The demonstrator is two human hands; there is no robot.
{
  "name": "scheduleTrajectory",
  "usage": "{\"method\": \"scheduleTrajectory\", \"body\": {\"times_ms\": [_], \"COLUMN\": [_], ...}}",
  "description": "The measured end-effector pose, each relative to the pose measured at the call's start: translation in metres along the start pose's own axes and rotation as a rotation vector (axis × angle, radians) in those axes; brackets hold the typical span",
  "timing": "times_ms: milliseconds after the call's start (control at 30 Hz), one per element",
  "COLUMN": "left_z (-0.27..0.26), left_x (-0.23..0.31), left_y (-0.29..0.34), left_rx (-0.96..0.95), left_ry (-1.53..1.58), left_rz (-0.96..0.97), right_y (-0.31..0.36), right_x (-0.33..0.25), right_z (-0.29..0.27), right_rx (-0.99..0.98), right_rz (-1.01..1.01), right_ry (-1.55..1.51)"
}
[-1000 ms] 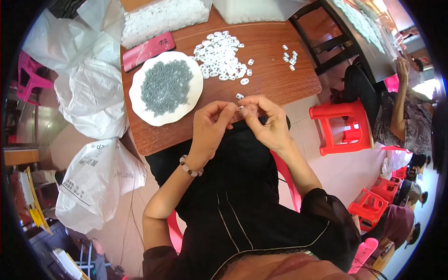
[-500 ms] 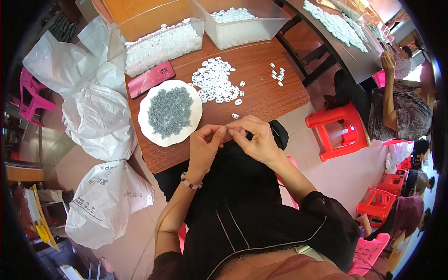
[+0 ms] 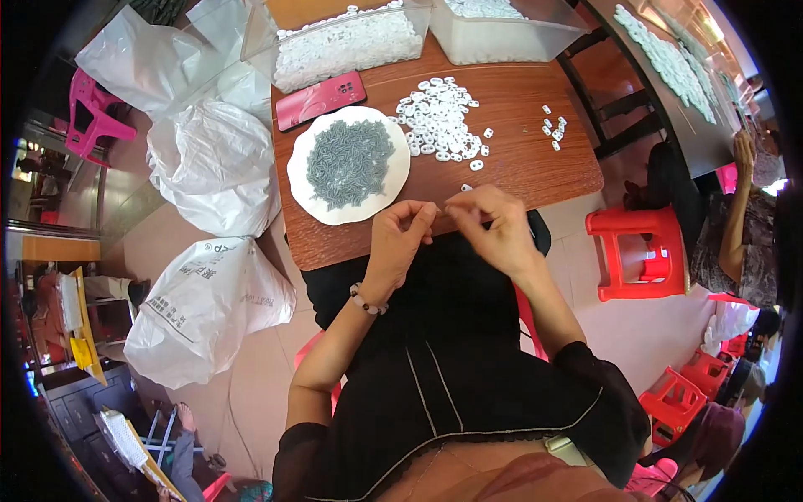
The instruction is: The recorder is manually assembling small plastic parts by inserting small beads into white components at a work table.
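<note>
My left hand is closed in a pinch near the table's front edge, a beaded bracelet on its wrist. Close beside it, a small gap away, my right hand also pinches with thumb and forefinger. Whatever lies between the fingertips is too small to make out. To the left stands a scalloped white plate heaped with short grey-green tubes. Beyond the hands lies a pile of small white oval pieces with two dark holes. One single white piece sits just beyond my right fingertips.
Two clear bins of white pieces stand at the table's far side. A red phone lies behind the plate. Several loose white pieces are at the right. White sacks stand left; a red stool and a seated person are right.
The view has shifted, so the table and plate appear farther right and higher. My hands, together before, have drawn slightly apart, both still pinching.
</note>
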State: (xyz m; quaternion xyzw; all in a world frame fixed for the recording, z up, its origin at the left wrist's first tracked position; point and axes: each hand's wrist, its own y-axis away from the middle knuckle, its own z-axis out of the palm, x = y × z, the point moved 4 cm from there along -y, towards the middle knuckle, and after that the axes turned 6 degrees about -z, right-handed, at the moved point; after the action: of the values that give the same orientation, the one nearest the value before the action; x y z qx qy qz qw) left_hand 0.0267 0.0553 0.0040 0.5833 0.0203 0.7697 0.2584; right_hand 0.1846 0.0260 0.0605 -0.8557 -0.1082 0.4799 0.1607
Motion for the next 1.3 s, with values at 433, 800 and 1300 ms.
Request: {"method": "scheduleTrajectory", "body": {"times_ms": [433, 800, 1300], "left_z": [0.003, 0.011, 0.008], "left_x": [-0.007, -0.014, -0.016], "left_y": [0.003, 0.003, 0.006], "left_rx": [-0.056, -0.154, -0.105], "left_ry": [-0.007, 0.186, 0.193], "left_rz": [-0.136, -0.239, -0.234], "right_y": [-0.007, 0.014, 0.024], "right_x": [0.078, 0.027, 0.029], "right_z": [-0.041, 0.006, 0.019], "right_rx": [0.176, -0.055, 0.052], "right_rz": [0.166, 0.153, 0.183], "right_ry": [0.448, -0.339, -0.503]}}
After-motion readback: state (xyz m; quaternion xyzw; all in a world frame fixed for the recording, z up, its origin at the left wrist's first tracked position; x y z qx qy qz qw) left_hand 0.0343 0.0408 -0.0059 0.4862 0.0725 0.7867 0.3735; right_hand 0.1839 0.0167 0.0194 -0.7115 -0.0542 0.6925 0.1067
